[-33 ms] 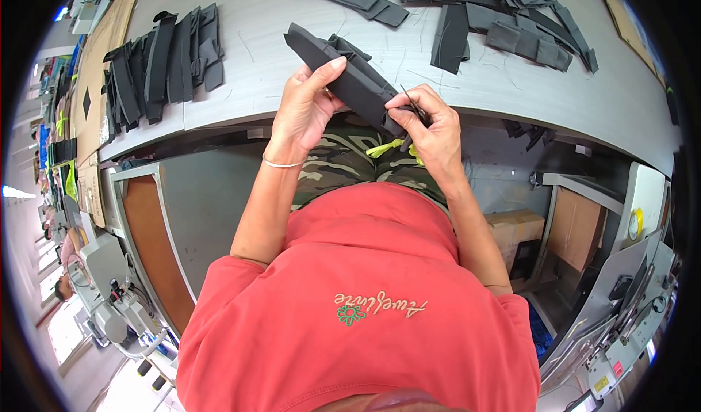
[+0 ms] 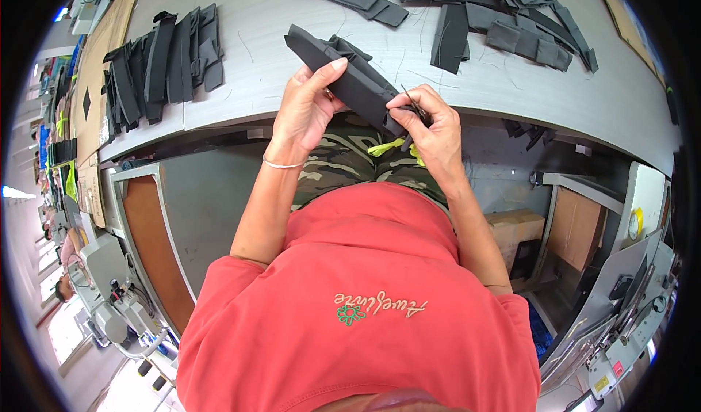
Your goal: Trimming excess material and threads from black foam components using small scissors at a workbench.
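Observation:
A long, folded black fabric strip (image 2: 359, 89) slants across the table's near edge, raised between my two hands. My left hand (image 2: 308, 105) is closed on its upper left part, thumb lying on top and fingers underneath. At its lower right end, the thumb and forefinger of my right hand (image 2: 437, 131) pinch the cloth. Tucked in that same hand is a small dark pointed tool (image 2: 409, 98), probably thread snips, mostly hidden by the fingers. A yellow-green ribbon (image 2: 385, 148) hangs below the right hand, over my camouflage trousers.
Several black fabric strips (image 2: 164, 65) stand in a row on the grey table (image 2: 255, 17) at left. More black pieces (image 2: 522, 21) lie heaped at the far right, with loose threads around. A cardboard box (image 2: 515, 229) sits beneath the table; a sewing machine (image 2: 109, 295) stands at lower left.

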{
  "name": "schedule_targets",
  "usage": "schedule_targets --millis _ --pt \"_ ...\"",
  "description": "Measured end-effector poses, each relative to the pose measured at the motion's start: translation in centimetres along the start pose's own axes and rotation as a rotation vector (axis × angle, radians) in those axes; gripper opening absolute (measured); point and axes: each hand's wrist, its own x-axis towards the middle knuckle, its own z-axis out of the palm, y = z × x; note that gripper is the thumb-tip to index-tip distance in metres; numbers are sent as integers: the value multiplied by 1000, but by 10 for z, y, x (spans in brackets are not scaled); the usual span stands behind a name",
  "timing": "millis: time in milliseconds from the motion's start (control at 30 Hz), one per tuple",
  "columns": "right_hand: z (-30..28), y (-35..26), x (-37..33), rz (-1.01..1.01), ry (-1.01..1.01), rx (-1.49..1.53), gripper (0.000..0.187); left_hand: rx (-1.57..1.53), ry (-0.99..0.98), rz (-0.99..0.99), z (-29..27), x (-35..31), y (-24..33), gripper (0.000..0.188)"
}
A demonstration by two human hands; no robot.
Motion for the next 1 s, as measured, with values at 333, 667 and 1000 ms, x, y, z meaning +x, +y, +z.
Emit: schedule_targets --millis 333,667,1000 --pt "-7 1 -3 34 -11 -283 24 123 -21 194 15 -10 4 39" --pt "-17 -14 1 -12 -3 -207 29 98 -12 295 16 -9 -3 46" --pt "-4 -2 0 86 -41 -154 29 -6 -11 95 7 1 -12 36"
